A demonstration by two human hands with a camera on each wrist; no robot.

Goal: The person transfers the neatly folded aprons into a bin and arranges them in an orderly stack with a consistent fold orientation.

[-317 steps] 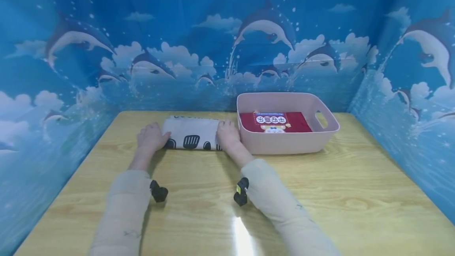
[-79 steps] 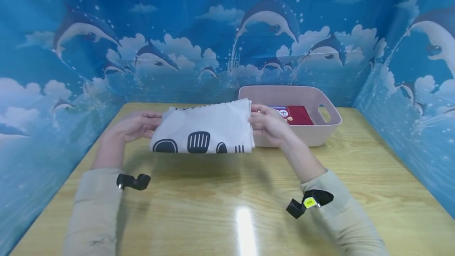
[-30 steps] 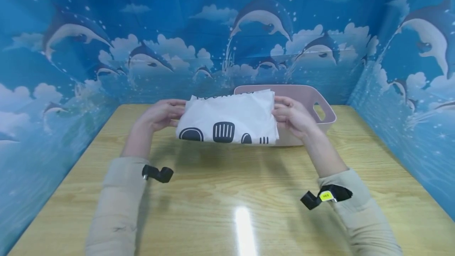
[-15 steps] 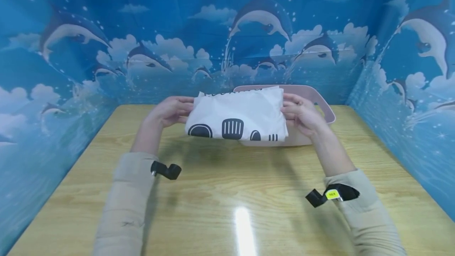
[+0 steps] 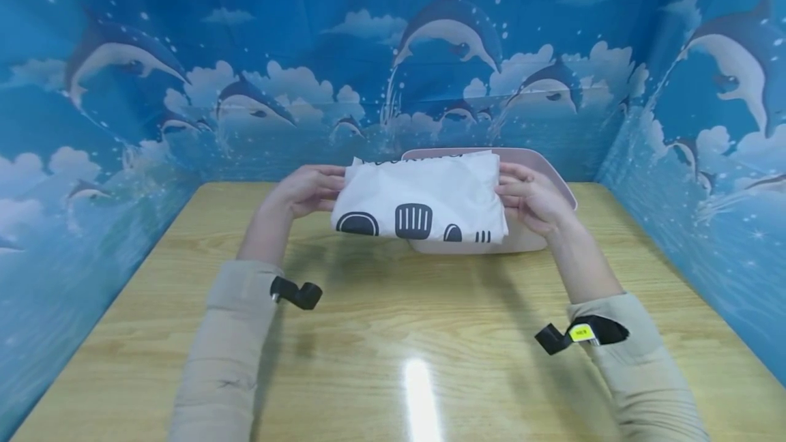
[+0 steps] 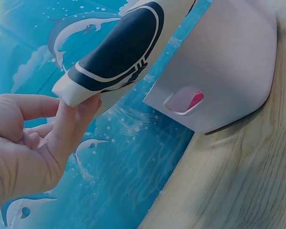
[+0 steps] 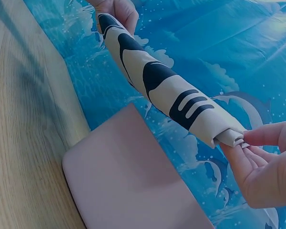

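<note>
Above pink basket point(image 5: 561, 176), folded white cloth point(image 5: 424, 196), black shapes

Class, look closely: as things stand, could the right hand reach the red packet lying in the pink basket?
Probably not: the right hand grips one end of the folded cloth, which hangs over the basket and covers the opening.

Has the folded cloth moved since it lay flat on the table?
Yes. Both hands hold the folded cloth lifted off the table, carried right until it hangs before the pink basket.
</note>
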